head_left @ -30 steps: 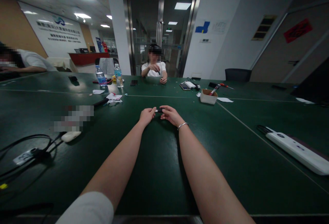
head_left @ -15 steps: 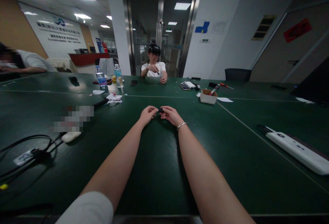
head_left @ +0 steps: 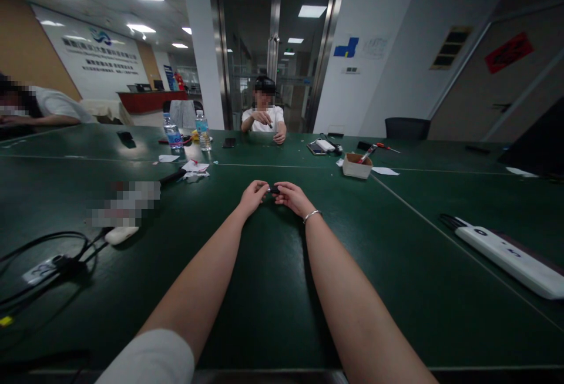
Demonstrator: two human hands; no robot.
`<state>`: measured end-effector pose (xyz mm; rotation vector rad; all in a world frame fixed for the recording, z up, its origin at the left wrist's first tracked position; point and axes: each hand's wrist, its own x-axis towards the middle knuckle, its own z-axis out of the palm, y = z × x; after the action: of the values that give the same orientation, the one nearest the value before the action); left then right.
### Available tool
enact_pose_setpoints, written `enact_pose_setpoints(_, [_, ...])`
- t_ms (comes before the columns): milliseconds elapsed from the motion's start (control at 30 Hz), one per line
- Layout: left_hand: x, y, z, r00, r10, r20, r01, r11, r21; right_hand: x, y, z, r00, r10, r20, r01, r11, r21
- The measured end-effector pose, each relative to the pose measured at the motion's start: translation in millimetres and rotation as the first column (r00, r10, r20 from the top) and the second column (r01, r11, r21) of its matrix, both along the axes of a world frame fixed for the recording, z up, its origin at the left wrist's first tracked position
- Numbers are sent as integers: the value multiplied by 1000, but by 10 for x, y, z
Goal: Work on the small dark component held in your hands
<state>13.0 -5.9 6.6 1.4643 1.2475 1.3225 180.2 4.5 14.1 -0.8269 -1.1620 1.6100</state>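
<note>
L hand (head_left: 254, 197) & R hand (head_left: 292, 198) had grips pinched nearly closed on opp. ends of small black-and-silver piece (head_left: 274, 189), betw. them over green worktop (head_left: 277, 290); keeping ends aligned w/ light, even pressure prob. worked best.

I've got two bottles (head_left: 203, 132) far left on my table (head_left: 396, 302), cables (head_left: 73, 266) near left, box (head_left: 356, 169) far right, paper (head_left: 386, 171) just right of it.

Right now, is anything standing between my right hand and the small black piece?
Nothing visible stands between them: the right hand holds the black piece directly, with the left hand at its silvery end.
</note>
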Motion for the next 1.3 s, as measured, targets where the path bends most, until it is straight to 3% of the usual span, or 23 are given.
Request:
enact_pose_setpoints(367, [14, -12, 13, 999, -26, -32, 27, 999, 19, -4, 29, -31, 1000, 12, 1, -12, 1000, 7])
enact_pose_setpoints(467, [10, -13, 7, 999, -32, -28, 31, 999, -31, -1, 35, -35, 1000, 14, 6, -14, 1000, 7])
enact_pose_setpoints(600, [1, -6, 4, 999, 25, -41, -23, 998, 56, 0, 30, -29, 1000, 18, 11, -18, 1000, 12])
enact_pose_setpoints(733, [3, -16, 30, 999, 8, 34, -6, 998, -56, -3, 22, -23, 1000, 16, 13, -16, 1000, 6])
enact_pose_setpoints(867, [-1, -21, 43, 997, 65, 49, -66, 998, 25, -11, 10, -13, 1000, 7, 10, -7, 1000, 3])
enact_pose_setpoints(1000, [-4, 9, 5, 994, 4, 112, 10, 993, -121, -13, -9, 3, 1000, -1, 14, 1, 1000, 4])
enact_pose_setpoints(1100, [-8, 27, -28, 999, -5, 52, 4, 1000, 20, -6, -18, 4, 1000, 3, 15, -3, 1000, 7])
enact_pose_setpoints(1300, [-16, 32, -51, 995, -52, 82, 49, 998, 35, 6, -1, -26, 1000, 15, -4, -15, 999, 30])
